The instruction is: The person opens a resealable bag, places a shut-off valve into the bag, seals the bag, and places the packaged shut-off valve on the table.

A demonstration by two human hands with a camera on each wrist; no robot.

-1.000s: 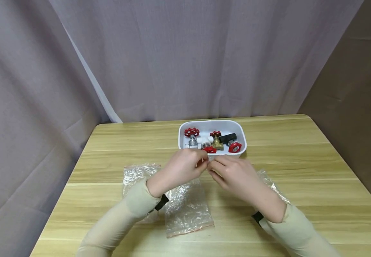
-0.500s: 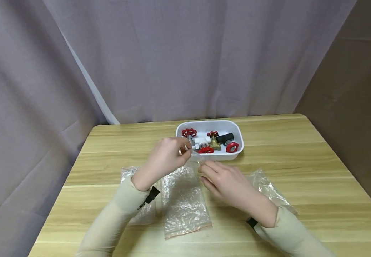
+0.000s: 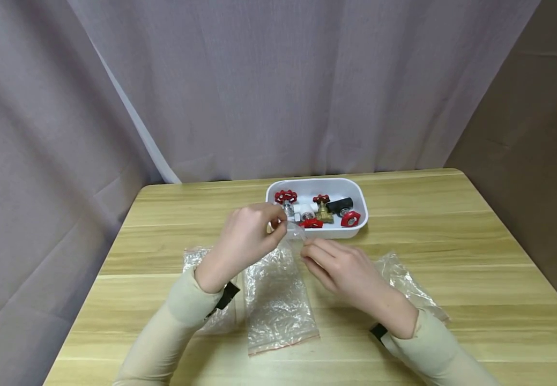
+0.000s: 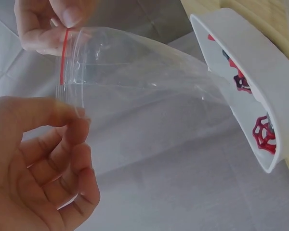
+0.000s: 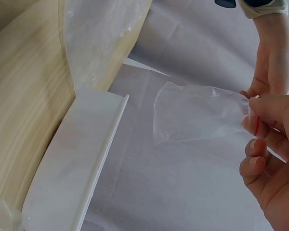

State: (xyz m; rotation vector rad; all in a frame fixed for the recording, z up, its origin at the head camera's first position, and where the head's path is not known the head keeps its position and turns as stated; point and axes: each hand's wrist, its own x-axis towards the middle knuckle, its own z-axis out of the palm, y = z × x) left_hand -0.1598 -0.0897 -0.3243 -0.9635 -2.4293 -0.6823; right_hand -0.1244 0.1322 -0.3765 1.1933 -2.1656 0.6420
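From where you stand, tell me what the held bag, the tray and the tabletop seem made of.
Held bag: thin, glossy clear plastic; see-through, with glinting creases.
Tray: probably smooth white moulded plastic, judging by its rounded corners.
Tabletop: satin wood or printed laminate; grain bands show, but not which.

Red-striped clear bag (image 4: 130,65); white tray (image 4: 262,55)

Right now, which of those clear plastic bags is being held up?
The held bag is the one pinched in the fingers of the left hand and right hand, near the white tray; the other bags lie on the table.
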